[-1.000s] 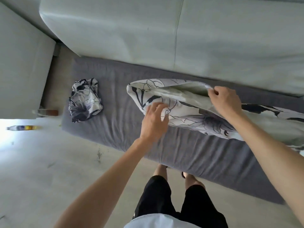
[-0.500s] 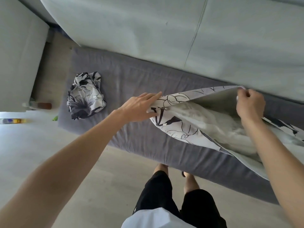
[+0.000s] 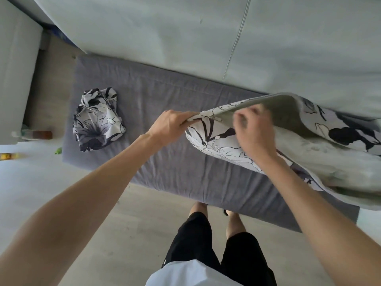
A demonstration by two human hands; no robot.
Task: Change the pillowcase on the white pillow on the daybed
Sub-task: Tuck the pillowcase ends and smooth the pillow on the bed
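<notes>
Head view: the grey daybed mattress [image 3: 175, 124] runs diagonally across the frame, with pale back cushions [image 3: 185, 34] rising behind it. The white pillow [image 3: 321, 159] lies at the right end of the mattress, partly enclosed in a floral pillowcase [image 3: 218, 139] printed in black, grey and white. The open end of the pillowcase faces left and toward the person; its upper flap [image 3: 288, 108] is lifted, exposing the pale inner lining and the white pillow beneath.

The left hand [image 3: 169, 125] grips the left corner of the pillowcase opening, fingers curled together over the fabric edge, thumb side hidden under the cloth. The right hand [image 3: 254, 131] is at the opening, just right of the left hand, with fingers curled toward the lifted flap; motion blur prevents confirming whether the fingertips pinch the fabric or only touch it.

A second floral pillowcase [image 3: 97, 120] lies crumpled at the left end of the mattress, well apart from both hands. Beyond the mattress end, a bottle [image 3: 33, 134] lies on the light floor [image 3: 103, 203] beside a white cabinet [image 3: 16, 79]. The person stands at the near edge of the mattress, in black shorts [image 3: 216, 248] and a white shirt [image 3: 185, 273]
</notes>
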